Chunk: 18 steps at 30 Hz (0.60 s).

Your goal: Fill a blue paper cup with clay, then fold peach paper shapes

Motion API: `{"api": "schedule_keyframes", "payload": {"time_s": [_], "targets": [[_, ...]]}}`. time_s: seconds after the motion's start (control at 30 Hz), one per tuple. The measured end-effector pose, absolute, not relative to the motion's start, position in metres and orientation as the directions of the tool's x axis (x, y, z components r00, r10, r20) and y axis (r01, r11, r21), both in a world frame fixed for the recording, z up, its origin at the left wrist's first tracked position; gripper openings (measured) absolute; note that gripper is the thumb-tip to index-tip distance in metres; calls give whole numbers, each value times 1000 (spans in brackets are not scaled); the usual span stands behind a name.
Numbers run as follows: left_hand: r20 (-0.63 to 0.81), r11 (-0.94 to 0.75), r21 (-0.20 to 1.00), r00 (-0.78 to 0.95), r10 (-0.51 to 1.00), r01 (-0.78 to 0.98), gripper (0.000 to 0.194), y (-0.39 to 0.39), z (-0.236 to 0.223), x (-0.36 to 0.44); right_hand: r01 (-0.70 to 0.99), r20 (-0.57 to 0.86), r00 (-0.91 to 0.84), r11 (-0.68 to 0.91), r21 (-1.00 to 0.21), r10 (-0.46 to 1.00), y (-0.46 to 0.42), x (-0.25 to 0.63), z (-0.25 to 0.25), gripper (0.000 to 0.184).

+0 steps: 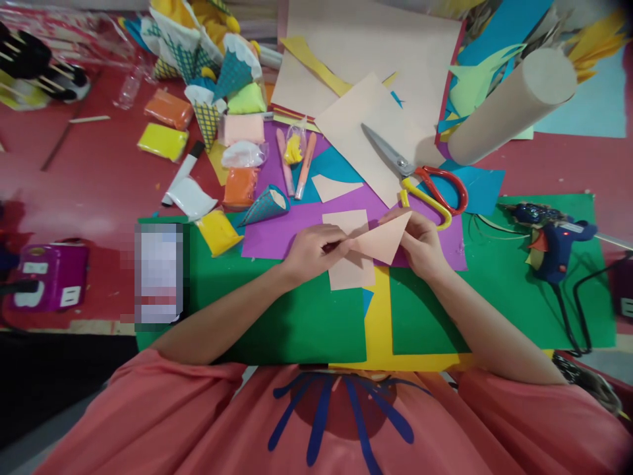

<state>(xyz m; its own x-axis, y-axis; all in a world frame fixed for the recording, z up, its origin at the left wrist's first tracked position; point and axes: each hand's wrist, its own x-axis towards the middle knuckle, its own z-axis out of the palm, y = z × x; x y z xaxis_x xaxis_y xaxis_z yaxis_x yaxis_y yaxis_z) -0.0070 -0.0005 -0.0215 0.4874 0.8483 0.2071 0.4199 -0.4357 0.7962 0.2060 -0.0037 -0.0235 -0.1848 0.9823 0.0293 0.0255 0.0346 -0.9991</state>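
Note:
Between my two hands is a pale peach paper piece (383, 241), tapering to a point at the left. My left hand (316, 249) pinches its narrow left end. On the wider right side, the fingers of my right hand (421, 245) grip the edge. Beneath it a peach paper rectangle (349, 274) lies on the purple sheet (277, 227) and green sheet (297, 323). Scissors (403, 165) with one red and one yellow handle rest just beyond my right hand. A small teal patterned cone (264, 206) lies left of my left hand.
A blue glue gun (561, 247) with a cord stands at the right. Upper right leans a peach paper cylinder (514, 105). Clay packets (241, 187), a marker (182, 173) and patterned cones (237, 66) crowd the upper left. A blurred phone (159, 274) lies at the left.

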Motion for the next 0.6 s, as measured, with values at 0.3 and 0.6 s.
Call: {"api": "schedule_keyframes", "payload": {"time_s": [0.3, 0.6], "targets": [[191, -588, 698, 685, 703, 409, 56, -1, -22, -8, -47, 0, -288, -14, -999, 958, -9, 206, -23, 34], [128, -339, 901, 578, 806, 272, 63, -7, -18, -9, 148, -142, -288, -103, -984, 947, -13, 194, -10, 34]]}}
